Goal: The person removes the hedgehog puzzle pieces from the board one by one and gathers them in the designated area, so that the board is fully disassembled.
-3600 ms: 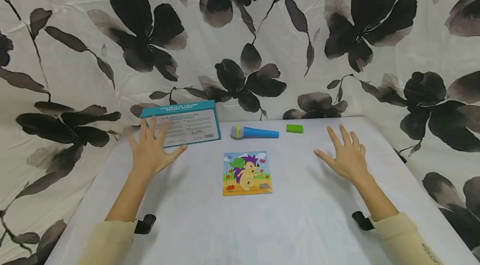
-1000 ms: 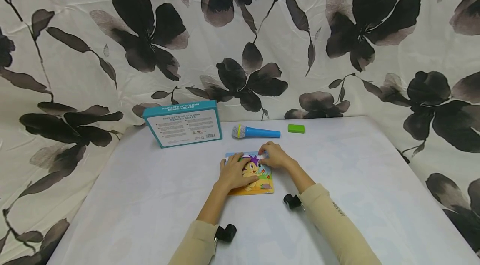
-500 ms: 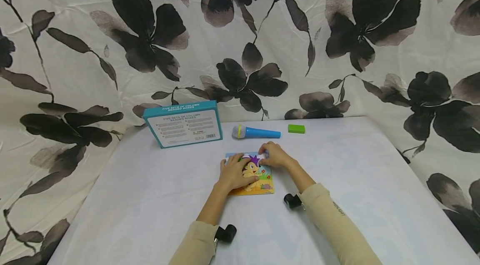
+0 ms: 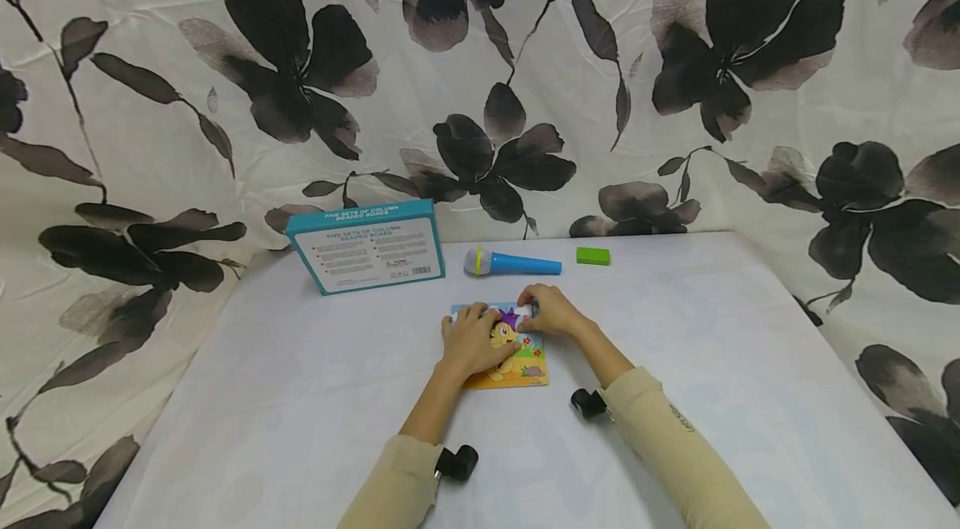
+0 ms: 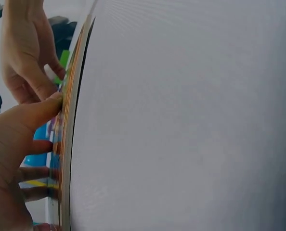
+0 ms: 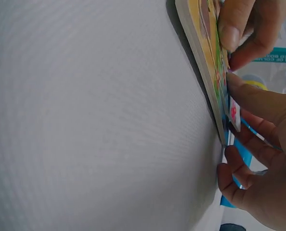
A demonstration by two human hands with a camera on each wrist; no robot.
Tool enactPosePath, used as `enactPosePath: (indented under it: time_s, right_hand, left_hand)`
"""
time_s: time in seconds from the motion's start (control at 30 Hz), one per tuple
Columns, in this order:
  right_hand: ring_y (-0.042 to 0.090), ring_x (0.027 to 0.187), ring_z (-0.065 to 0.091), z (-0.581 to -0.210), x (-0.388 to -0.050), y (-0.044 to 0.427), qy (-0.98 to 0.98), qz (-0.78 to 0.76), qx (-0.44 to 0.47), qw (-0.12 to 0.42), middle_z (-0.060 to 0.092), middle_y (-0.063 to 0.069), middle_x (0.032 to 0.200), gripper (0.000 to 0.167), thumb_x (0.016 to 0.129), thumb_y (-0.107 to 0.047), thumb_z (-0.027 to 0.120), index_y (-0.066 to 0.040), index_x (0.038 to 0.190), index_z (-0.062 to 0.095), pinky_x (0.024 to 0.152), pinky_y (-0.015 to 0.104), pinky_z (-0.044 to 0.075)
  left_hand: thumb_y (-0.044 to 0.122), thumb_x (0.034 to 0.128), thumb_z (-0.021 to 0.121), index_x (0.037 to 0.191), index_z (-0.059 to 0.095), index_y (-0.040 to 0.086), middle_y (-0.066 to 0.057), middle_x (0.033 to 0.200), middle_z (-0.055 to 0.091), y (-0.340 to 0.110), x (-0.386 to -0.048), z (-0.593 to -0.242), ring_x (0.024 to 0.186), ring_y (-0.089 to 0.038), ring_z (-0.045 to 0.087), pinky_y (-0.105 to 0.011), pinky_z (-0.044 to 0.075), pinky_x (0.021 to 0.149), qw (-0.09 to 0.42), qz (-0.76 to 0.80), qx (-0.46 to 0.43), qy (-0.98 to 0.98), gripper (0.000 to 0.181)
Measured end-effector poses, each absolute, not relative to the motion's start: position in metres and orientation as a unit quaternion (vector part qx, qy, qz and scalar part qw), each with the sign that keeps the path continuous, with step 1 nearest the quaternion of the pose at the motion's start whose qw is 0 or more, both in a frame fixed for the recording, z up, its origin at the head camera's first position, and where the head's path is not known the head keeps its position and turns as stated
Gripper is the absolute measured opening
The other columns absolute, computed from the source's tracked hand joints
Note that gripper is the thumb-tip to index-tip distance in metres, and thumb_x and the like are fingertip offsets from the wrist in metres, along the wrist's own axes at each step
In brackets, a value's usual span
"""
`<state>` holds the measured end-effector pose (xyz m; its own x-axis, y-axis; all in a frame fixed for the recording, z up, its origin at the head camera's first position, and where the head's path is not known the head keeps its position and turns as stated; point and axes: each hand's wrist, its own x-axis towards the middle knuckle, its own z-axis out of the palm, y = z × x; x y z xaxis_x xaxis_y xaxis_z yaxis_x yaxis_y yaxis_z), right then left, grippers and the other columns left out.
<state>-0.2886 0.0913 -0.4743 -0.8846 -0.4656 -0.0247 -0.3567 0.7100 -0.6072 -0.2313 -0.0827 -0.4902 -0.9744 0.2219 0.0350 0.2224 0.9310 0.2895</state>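
Near the centre of the head frame, the left hand point(image 4: 471, 344) is resting across the puzzle point(image 4: 528, 366), fingers spread; if it is bearing too lightly, the puzzle could be sliding over the white counter point(image 4: 300, 396), and if too heavily, it could be trapping pieces. The puzzle is lying flat just below mid-frame. At its upper right corner, the right hand point(image 4: 552, 311) is holding narrow, pinching a thin piece point(image 6: 235, 115) that is tilting up (the right wrist view is showing this best). A slack pinch could be letting it slip; careless prying could be loosening its neighbours.

For materials, a teal box point(image 4: 367, 250), apparently printed card, is standing flat-sided left of centre. The toy microphone point(image 4: 521, 264) behind the puzzle is lying sideways, its smooth blue handle tapering from a round, speckled grey head. The square puzzle is looking stiff and brightly printed. Farther right, a green block point(image 4: 593, 257) is sitting, small and rectangular.
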Motion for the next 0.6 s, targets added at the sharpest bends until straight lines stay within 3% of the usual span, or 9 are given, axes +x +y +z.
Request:
enactPosePath:
  time_s: [0.37, 0.6]
  right_hand:
    - [0.029, 0.109, 0.056, -0.4737, -0.2884, 0.0903, 0.916, -0.316, -0.23, 0.087, 0.064, 0.014, 0.111, 0.045, 0.075, -0.014, 0.079, 0.002, 0.113, 0.061, 0.1, 0.042, 0.041]
    - [0.028, 0.102, 0.057, -0.473, -0.2884, 0.091, 0.915, -0.324, -0.225, 0.089, 0.063, 0.014, 0.111, 0.044, 0.074, -0.013, 0.08, 0.002, 0.112, 0.064, 0.093, 0.04, 0.046]
  left_hand:
    - [0.059, 0.0816, 0.06, 0.119, 0.063, 0.017, -0.011, 0.126, 0.052, -0.0764, -0.2355, -0.4934, 0.118, -0.032, 0.043, -0.063, 0.029, 0.097, 0.043, -0.125, -0.092, -0.987, 0.056]
    - [0.06, 0.0807, 0.06, 0.116, 0.064, 0.017, -0.01, 0.124, 0.053, -0.0753, -0.2357, -0.4944, 0.116, -0.031, 0.044, -0.063, 0.031, 0.096, 0.052, -0.123, -0.089, -0.987, 0.055]
